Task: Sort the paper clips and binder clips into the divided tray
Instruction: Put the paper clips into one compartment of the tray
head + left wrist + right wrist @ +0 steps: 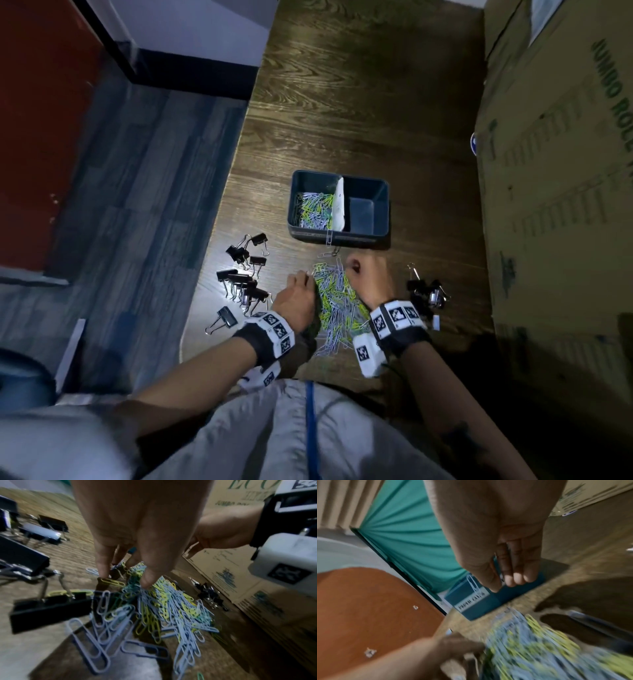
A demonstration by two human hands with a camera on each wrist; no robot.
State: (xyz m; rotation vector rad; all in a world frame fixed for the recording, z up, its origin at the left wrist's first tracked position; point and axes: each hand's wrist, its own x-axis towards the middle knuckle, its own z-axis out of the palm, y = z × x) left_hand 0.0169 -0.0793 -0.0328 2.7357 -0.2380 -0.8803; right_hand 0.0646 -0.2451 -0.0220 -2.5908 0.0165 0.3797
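Our left hand (297, 301) digs fingers into the paper clips (337, 308); right hand (364, 277) curled, contents unclear, near tray (383, 212).

Lilac and yellow paper clips (337, 301), black binder clips (245, 270), teal tray (368, 236)

The cardboard box (561, 192) on the right side of the table carries green print: in the head view its far part reads "JUMBO RO", cut off by the picture's edge. In the left wrist view the same box (248, 574) shows large green letters "ECO" at the top edge and a smaller line beginning "Jumbo"; the rest is blurred. In the right wrist view a white label (471, 599) on the near wall of the blue divided tray (513, 596) reads "PAPER CLIPS", its last letters smeared.
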